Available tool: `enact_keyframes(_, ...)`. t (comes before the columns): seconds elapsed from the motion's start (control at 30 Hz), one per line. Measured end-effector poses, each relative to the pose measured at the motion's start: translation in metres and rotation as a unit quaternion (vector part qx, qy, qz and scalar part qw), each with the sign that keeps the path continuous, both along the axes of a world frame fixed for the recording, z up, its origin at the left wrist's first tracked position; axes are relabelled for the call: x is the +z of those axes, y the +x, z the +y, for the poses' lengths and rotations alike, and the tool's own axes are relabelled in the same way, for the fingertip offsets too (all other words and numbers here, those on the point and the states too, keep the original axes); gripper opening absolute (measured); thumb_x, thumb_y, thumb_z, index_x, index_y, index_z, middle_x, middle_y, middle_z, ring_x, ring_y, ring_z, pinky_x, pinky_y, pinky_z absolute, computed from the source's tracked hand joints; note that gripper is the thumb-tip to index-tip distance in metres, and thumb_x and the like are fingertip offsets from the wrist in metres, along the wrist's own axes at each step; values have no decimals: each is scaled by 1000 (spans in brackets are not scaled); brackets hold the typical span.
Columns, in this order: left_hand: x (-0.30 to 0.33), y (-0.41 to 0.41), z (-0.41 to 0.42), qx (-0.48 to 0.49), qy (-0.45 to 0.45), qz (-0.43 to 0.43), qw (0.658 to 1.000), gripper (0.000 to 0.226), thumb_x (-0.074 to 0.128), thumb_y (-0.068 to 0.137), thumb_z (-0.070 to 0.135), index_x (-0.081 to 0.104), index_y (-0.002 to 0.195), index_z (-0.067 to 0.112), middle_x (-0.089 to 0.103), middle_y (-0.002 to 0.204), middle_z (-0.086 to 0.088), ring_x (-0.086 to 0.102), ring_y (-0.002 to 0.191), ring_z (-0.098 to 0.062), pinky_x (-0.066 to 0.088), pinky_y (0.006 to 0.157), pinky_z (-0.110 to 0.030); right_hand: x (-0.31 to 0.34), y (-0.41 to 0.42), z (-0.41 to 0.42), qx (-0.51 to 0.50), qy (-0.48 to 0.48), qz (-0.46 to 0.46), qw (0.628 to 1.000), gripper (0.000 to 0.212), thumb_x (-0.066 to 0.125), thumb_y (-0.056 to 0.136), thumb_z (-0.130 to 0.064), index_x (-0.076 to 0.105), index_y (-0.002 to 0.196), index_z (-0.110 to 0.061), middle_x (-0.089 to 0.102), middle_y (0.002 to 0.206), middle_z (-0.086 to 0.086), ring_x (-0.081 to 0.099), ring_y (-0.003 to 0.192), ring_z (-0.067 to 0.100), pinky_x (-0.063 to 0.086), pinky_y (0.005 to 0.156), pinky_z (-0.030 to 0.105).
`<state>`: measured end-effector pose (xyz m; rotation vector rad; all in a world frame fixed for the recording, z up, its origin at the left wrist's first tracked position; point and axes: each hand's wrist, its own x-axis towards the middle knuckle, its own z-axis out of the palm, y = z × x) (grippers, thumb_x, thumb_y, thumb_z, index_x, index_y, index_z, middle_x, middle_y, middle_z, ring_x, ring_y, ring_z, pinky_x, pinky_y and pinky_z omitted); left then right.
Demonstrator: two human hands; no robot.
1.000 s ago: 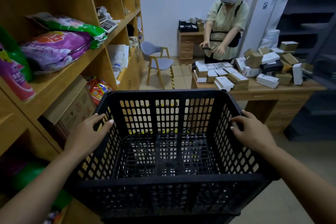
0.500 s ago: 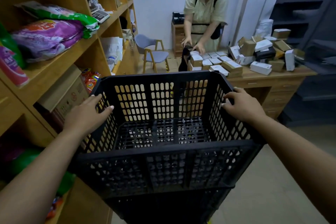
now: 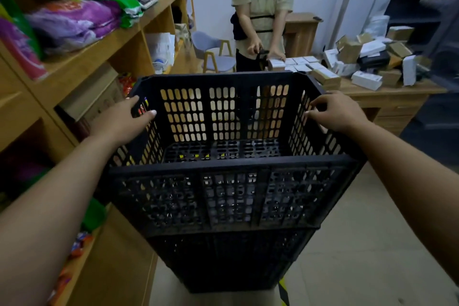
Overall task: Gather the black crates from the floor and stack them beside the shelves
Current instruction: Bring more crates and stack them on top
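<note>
A black perforated crate (image 3: 231,196) fills the middle of the view, right beside the wooden shelves (image 3: 104,40). It sits on top of another black crate (image 3: 223,261) that stands on the floor below it. My left hand (image 3: 124,119) grips the top crate's left rim, fingers curled over the edge. My right hand (image 3: 337,113) grips its right rim the same way. The top crate is empty inside.
The shelves on the left hold purple and green bags (image 3: 74,17) and a cardboard box (image 3: 94,97). A person (image 3: 263,12) stands ahead at a wooden desk (image 3: 387,99) covered with several small boxes. A grey chair (image 3: 213,52) stands behind. Tiled floor (image 3: 352,243) lies to the right.
The crate in my hands has come down and forward onto the lower crate, which now shows beneath it. The person ahead has stepped closer along the desk.
</note>
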<state>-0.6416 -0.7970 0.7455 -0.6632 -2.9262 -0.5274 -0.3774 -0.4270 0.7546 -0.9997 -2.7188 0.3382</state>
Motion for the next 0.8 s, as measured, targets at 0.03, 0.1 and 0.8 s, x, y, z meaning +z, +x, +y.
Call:
enact_keyframes(0.03, -1, -2, 0, -1, -4, 1, 1000, 76, 46, 84, 68, 34, 147, 27, 38, 152, -3, 42, 133, -32, 41, 98, -45, 0, -1, 0, -1, 2, -3, 1000, 48, 60, 82, -57, 64, 116, -24, 53, 129, 8, 57, 104, 28, 47, 79, 37)
enact_keyframes(0.1, -2, -7, 1, -1, -10, -1, 1000, 76, 46, 84, 69, 35, 146, 26, 39, 152, -4, 42, 133, -32, 42, 98, -45, -3, -2, -3, 1, 12, -20, 1000, 50, 59, 83, -56, 62, 121, -23, 49, 136, 10, 55, 112, 30, 45, 84, 39)
enact_keyframes(0.8, -2, -1, 1, -12, -196, 16, 980, 81, 30, 83, 77, 17, 151, 35, 4, 162, 5, 37, 134, -41, 41, 100, -48, -7, -1, -15, -9, 10, -112, 994, 73, 50, 79, -72, 42, 140, -33, 4, 161, 6, 43, 132, 33, 45, 96, 43)
